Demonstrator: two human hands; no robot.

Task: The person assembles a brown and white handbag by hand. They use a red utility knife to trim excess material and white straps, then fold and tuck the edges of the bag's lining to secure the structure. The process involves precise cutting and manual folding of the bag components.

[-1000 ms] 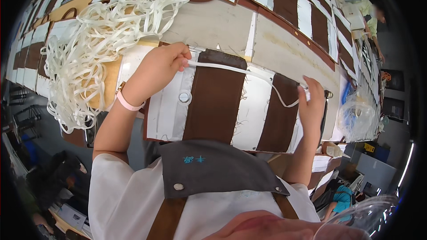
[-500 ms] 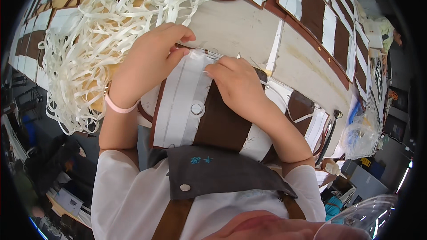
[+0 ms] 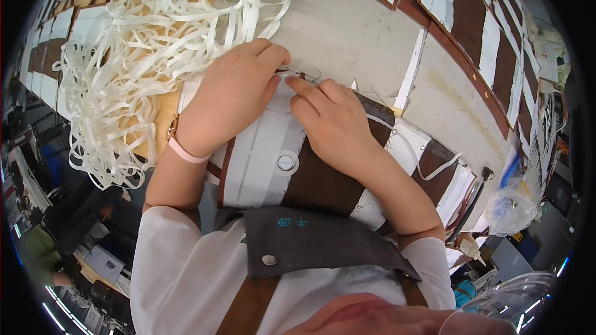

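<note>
A brown and white striped fabric panel (image 3: 279, 167) with a round metal snap lies in front of me on the worktable (image 3: 354, 37). My left hand (image 3: 233, 96) presses on its top edge, fingers curled and pinching the panel's edge. My right hand (image 3: 332, 121) lies right beside it, its fingertips meeting the left fingers at the same spot on the edge. A thin white strip (image 3: 428, 164) trails from under my right wrist across the panel to the right.
A big tangled heap of white strips (image 3: 136, 62) fills the table's left. More brown and white panels (image 3: 478, 31) lie at the back right. A clear plastic bag (image 3: 512, 208) and a small glue bottle (image 3: 470, 249) sit at the right edge.
One second ago my right hand was far right, pulling the white strip taut. It came left to meet my left hand at the panel's top edge, and both now stay there.
</note>
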